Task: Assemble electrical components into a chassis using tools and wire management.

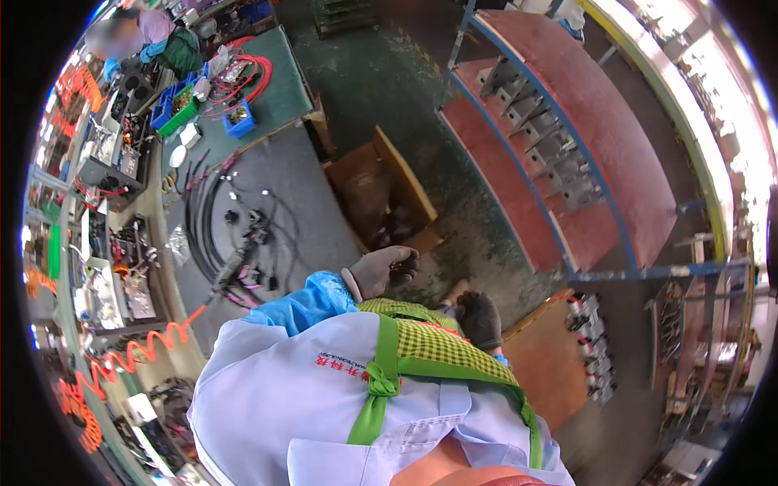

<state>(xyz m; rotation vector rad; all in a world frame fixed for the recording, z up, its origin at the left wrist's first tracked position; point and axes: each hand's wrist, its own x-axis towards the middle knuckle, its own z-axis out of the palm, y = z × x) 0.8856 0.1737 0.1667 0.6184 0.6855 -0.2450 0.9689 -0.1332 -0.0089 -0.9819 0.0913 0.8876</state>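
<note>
1. We note two gloved hands: the left hand (381,271) is clenched on small dark parts (403,269).
2. Our right hand (480,318) grips the apron (421,340).
3. One open cardboard box (381,194) sits just beyond, on the floor.

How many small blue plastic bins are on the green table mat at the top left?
2: one blue bin near the mat's front edge, another blue bin left of it beside a green bin. Clutter may hide others.
</note>
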